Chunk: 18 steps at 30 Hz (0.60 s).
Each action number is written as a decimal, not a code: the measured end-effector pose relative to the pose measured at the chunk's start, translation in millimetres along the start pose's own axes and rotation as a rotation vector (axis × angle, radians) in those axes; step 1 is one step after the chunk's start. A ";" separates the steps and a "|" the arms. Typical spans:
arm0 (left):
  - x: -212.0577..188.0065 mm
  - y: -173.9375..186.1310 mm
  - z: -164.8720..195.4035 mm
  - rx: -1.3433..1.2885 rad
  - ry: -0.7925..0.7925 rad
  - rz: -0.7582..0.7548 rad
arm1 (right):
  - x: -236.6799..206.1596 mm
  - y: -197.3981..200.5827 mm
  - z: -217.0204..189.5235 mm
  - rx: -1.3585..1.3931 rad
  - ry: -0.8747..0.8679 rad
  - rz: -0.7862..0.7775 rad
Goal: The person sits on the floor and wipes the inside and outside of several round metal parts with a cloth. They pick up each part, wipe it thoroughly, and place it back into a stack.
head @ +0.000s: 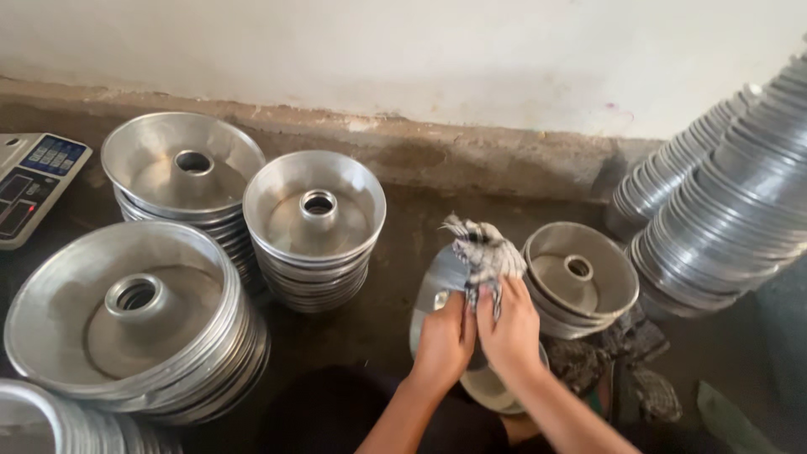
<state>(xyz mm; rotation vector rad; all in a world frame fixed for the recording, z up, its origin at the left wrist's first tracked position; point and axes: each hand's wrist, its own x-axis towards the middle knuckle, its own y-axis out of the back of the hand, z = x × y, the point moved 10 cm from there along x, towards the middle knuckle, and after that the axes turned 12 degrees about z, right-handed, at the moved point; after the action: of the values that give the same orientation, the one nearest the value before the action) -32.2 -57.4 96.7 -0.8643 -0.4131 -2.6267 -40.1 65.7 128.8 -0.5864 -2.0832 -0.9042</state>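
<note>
The ring pan (437,294) under both hands is dull silver-grey metal. The rag (483,252) on it is white with grey-black checks and frayed pale edges. Left of that pan, the pan stacks (313,223) show the same matt silver, with darker grey rims. Far left of the pan, the scale (34,185) is light grey with a blue keypad and a red glow. Behind the pan, the wall (420,50) is off-white above a brown base.
</note>
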 end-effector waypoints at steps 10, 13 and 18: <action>-2.4 13.6 -39.0 -0.703 0.571 0.113 | 5.9 -55.1 184.2 0.506 -1.195 -0.266; -1.2 26.0 -65.6 -0.989 0.839 0.389 | -12.4 -49.2 178.3 0.571 -1.195 -0.188; -13.8 30.0 -84.1 -1.173 1.130 0.661 | -60.5 -48.8 117.6 0.927 -1.158 0.048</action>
<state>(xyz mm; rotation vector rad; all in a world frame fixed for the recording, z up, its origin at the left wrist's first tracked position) -52.8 -112.6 28.3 0.3549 1.4806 -2.0409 -91.4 117.7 8.3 -0.6824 -3.0746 0.6888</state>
